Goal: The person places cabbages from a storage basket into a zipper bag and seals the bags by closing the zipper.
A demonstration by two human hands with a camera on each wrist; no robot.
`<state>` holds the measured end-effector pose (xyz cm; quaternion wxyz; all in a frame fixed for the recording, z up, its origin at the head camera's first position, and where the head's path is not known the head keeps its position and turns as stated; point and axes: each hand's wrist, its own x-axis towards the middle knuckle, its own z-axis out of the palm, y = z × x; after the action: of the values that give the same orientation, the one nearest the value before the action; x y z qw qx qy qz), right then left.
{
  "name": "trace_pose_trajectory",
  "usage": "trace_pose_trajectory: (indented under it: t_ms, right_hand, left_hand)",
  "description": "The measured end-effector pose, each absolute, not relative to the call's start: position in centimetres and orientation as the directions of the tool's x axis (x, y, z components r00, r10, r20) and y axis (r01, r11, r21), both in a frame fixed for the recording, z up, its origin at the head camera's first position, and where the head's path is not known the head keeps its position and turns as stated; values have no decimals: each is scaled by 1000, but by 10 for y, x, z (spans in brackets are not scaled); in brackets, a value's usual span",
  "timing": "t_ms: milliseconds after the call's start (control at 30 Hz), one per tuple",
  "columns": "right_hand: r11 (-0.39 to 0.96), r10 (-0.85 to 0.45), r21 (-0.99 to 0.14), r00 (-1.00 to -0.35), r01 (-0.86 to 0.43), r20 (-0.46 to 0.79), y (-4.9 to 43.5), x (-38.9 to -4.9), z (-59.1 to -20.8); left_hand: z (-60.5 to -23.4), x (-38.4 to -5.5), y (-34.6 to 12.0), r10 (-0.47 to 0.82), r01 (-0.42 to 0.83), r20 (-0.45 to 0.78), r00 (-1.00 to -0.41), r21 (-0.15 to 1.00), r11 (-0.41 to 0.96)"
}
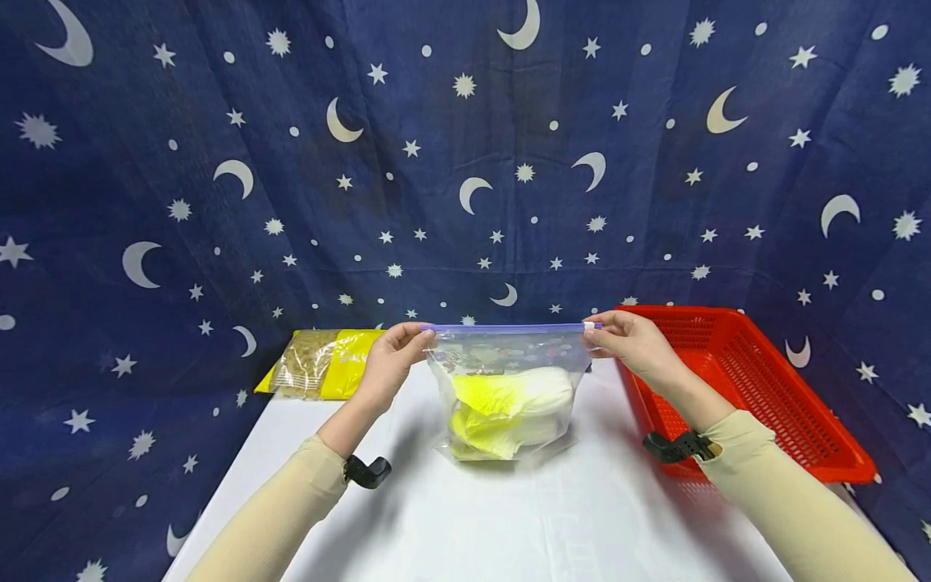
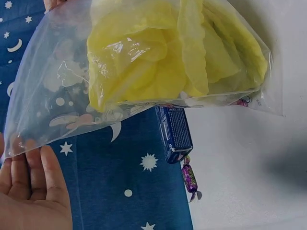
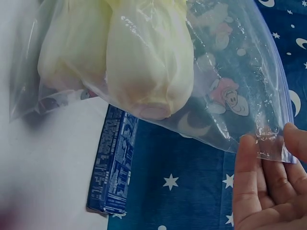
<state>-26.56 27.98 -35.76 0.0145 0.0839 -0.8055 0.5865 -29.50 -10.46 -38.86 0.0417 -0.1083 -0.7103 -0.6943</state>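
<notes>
A clear zip bag (image 1: 465, 356) with a purple closure strip (image 1: 509, 329) hangs upright over the white table, stretched between both hands. Inside lie pale napa cabbages (image 1: 520, 404), their yellow leaf ends to the left and white stem ends to the right. My left hand (image 1: 393, 360) pinches the bag's upper left corner between thumb and fingers. At the upper right corner, beside the white slider (image 1: 589, 326), my right hand (image 1: 636, 343) pinches the strip's end. Faint cartoon figures (image 3: 230, 98) are printed on the bag in the right wrist view.
A yellow package with a clear window (image 1: 320, 364) lies at the back left. The red plastic basket (image 1: 771, 388) stands at the right. Behind the zip bag, a dark blue box (image 2: 175, 134) and a purple-wrapped candy (image 2: 189, 179) lie near the table's far edge.
</notes>
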Motion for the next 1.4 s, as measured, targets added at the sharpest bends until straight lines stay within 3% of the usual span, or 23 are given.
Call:
trace_pose_trajectory:
  t_ms: [200, 467, 633, 900, 1067, 1267, 1400]
  right_hand:
    - [236, -116, -969, -992, -74, 47, 282, -269, -361]
    - [350, -85, -937, -996, -24, -6, 278, -281, -351]
    - [336, -64, -942, -997, 15, -39, 275, -289, -347]
    - [352, -20, -935, -999, -49, 45, 266, -295, -344]
    - [431, -21, -898, -996, -91, 91, 264, -291, -350]
    - [539, -55, -827, -986, -160, 155, 266, -276, -361]
    - [538, -111, -817, -979, -205, 172, 270, -259, -366]
  left_hand:
    - [-388, -296, -104, 118, 165, 157, -981, 985, 56]
    - [-384, -307, -101, 129, 195, 189, -974, 980, 39]
    - [-380, -316, -99, 117, 196, 189, -975, 979, 55]
    - [-371, -329, -102, 48, 171, 168, -985, 984, 56]
    - [-376, -327, -108, 58, 198, 195, -979, 979, 52]
    - [-388, -316, -119, 122, 234, 226, -966, 971, 56]
    - [-393, -301, -130, 209, 251, 229, -951, 965, 82]
